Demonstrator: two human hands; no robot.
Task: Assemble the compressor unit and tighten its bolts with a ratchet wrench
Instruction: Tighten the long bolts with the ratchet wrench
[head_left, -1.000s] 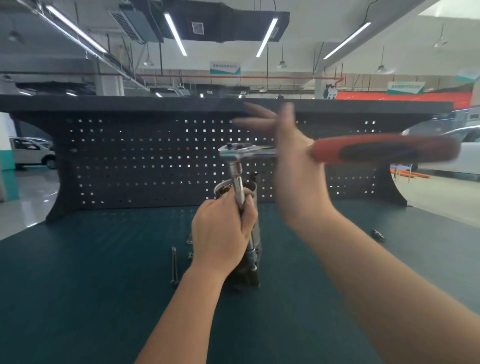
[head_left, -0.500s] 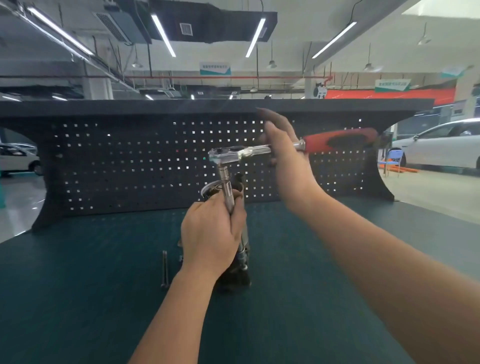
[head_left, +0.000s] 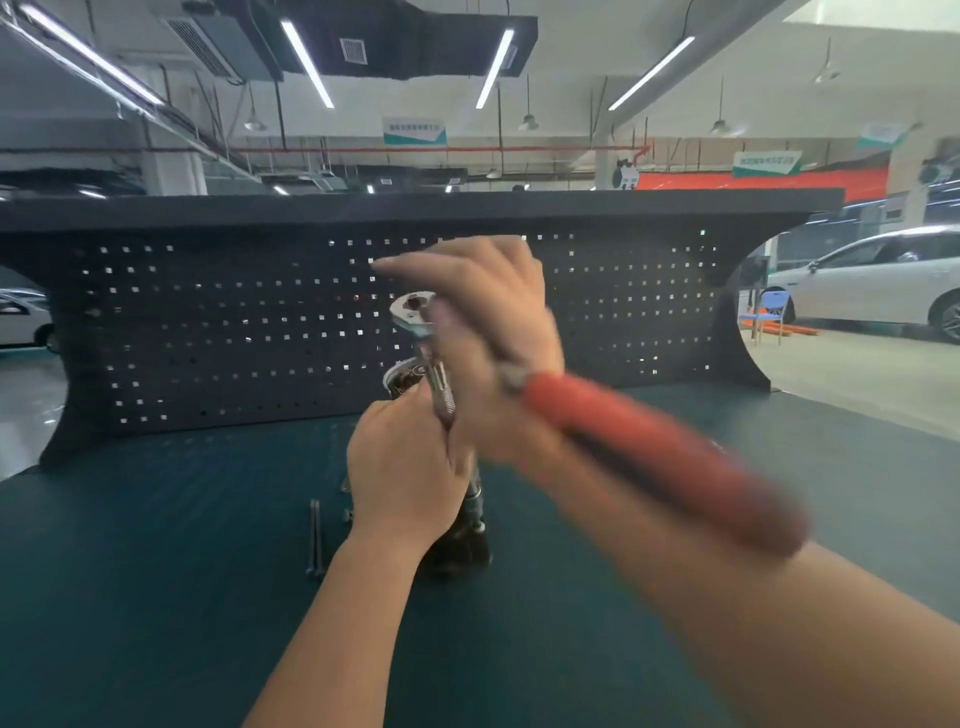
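The compressor unit (head_left: 467, 535) stands upright on the green bench mat (head_left: 156, 597), mostly hidden behind my left hand (head_left: 405, 467). That hand grips the steel extension bar (head_left: 441, 384) just above the unit. The ratchet wrench's head (head_left: 413, 306) sits on top of the bar. Its red handle (head_left: 649, 447) points toward me and to the right, blurred by motion. My right hand (head_left: 498, 338) holds the wrench shaft close to the head, with the forefinger stretched out to the left.
Long loose bolts (head_left: 315, 535) lie on the mat left of the unit. A dark pegboard (head_left: 234, 322) walls off the back of the bench. Beyond the bench's right end are a blue chair (head_left: 769, 312) and a white car (head_left: 872, 280).
The wrench handle has swung from pointing right, along the pegboard, round toward me. My right hand moved with it over the head. My left hand stays on the bar.
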